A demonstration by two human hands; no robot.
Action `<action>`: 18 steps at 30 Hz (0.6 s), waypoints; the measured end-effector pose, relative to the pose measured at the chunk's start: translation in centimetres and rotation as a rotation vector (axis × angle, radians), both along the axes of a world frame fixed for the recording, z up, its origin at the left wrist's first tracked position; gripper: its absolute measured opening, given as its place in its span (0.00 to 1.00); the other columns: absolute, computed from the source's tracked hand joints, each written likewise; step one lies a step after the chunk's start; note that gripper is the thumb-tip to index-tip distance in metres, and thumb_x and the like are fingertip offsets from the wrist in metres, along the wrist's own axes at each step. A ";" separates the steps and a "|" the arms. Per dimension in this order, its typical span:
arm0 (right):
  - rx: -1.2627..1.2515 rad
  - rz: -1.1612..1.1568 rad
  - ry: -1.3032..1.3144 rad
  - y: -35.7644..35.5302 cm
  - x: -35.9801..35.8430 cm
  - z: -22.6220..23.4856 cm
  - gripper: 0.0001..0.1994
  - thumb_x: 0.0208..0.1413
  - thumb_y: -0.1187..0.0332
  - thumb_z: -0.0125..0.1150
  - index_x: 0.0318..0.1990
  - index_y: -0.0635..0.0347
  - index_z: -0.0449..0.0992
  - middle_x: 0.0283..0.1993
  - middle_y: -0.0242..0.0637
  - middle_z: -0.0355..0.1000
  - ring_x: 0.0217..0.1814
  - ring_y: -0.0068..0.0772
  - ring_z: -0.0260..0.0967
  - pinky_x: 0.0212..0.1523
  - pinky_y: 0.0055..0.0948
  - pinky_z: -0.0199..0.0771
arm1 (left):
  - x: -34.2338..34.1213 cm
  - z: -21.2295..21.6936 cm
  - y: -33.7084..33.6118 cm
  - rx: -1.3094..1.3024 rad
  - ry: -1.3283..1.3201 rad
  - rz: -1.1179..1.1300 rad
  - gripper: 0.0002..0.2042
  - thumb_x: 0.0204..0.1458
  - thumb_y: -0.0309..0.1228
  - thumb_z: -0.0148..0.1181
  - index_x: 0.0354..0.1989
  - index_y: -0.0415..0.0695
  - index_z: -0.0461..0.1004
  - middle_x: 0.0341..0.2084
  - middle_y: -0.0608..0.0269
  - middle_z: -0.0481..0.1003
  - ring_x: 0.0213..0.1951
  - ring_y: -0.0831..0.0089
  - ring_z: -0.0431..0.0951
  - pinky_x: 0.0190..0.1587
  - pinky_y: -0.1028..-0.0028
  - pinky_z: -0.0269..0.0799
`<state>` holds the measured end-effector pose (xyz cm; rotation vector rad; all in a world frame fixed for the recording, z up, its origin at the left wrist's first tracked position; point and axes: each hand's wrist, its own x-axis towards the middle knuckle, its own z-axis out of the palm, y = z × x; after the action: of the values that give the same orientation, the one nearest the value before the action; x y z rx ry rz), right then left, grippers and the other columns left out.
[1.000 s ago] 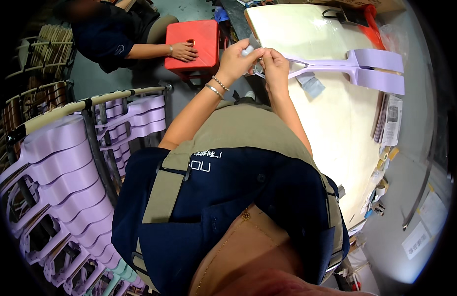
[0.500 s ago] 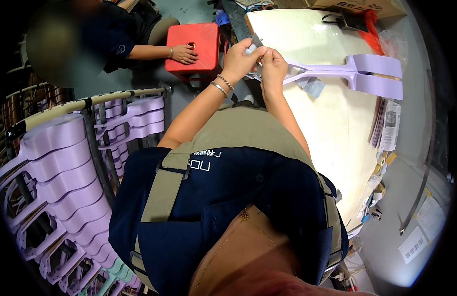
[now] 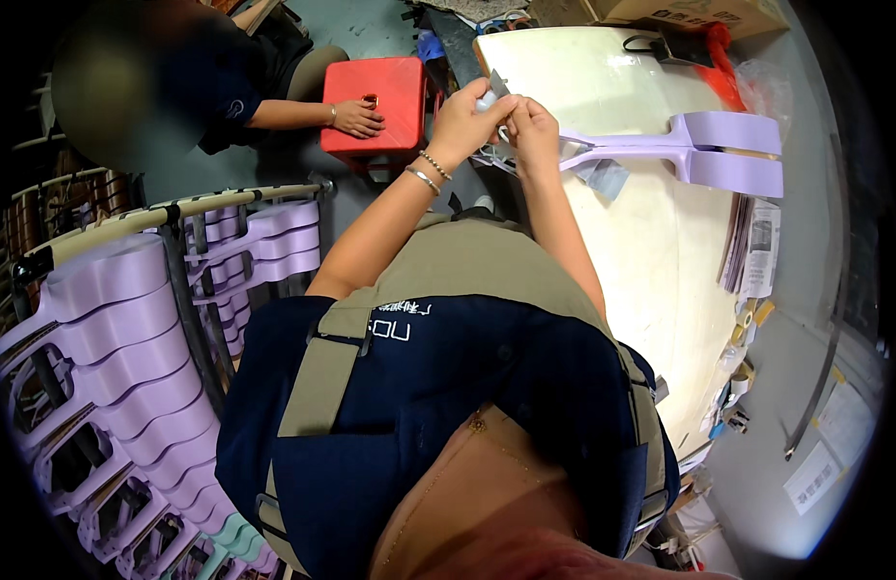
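Observation:
Over the near-left edge of the pale table, my two hands meet. My left hand (image 3: 463, 126) is closed around a small whitish piece (image 3: 485, 101), and a grey flat piece (image 3: 497, 84) with a pointed tip sticks up beside its thumb. Fingertips pinched together, my right hand (image 3: 535, 137) almost touches the left thumb; what it holds is hidden. A lilac part (image 3: 726, 172) lies on the table, with two wide curved paddles at the right and slender arms running left under my right hand. Below the arms lies a grey translucent sheet (image 3: 605, 179).
A rack (image 3: 192, 196) with several lilac parts (image 3: 129, 329) hanging in rows stands at left. A co-worker's hand (image 3: 357, 118) rests on a red stool (image 3: 395, 82). The cream table (image 3: 651, 280) carries a black box (image 3: 688, 46), papers (image 3: 760, 246) and tape rolls (image 3: 741, 329) along its far side.
My hands remain together, with a slight shift of the fingers; the right fingertips sit a little farther from the left thumb. The whole view has moved slightly.

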<state>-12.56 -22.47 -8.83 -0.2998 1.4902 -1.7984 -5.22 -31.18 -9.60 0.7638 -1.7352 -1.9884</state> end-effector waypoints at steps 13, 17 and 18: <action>-0.233 0.302 -0.270 2.5 0.0 5.7 0.14 0.58 0.61 0.45 0.27 0.62 0.67 0.13 0.20 0.54 0.13 0.11 0.43 0.16 0.12 0.45 | 3.4 8.1 0.0 -0.205 0.118 -0.237 0.10 0.52 0.30 0.49 0.40 0.38 0.64 0.27 0.65 0.70 0.22 0.82 0.69 0.24 0.84 0.63; -0.009 0.091 0.355 2.8 0.4 7.2 0.15 0.54 0.61 0.52 0.23 0.63 0.69 0.16 0.22 0.59 0.18 0.11 0.48 0.19 0.14 0.46 | 4.0 9.0 0.6 -0.193 0.089 -0.222 0.12 0.50 0.29 0.51 0.41 0.37 0.63 0.26 0.64 0.70 0.22 0.82 0.69 0.24 0.84 0.63; 0.003 0.073 0.455 3.0 0.5 7.4 0.16 0.53 0.61 0.54 0.21 0.64 0.69 0.16 0.22 0.58 0.20 0.11 0.49 0.19 0.16 0.47 | 4.1 9.0 0.7 -0.222 0.110 -0.209 0.12 0.50 0.30 0.51 0.40 0.37 0.63 0.25 0.63 0.70 0.22 0.80 0.70 0.24 0.83 0.64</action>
<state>-12.09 -19.49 -1.45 -0.7935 1.7599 -1.7426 -1.08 -30.50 -0.62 0.4067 -1.9950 -1.8826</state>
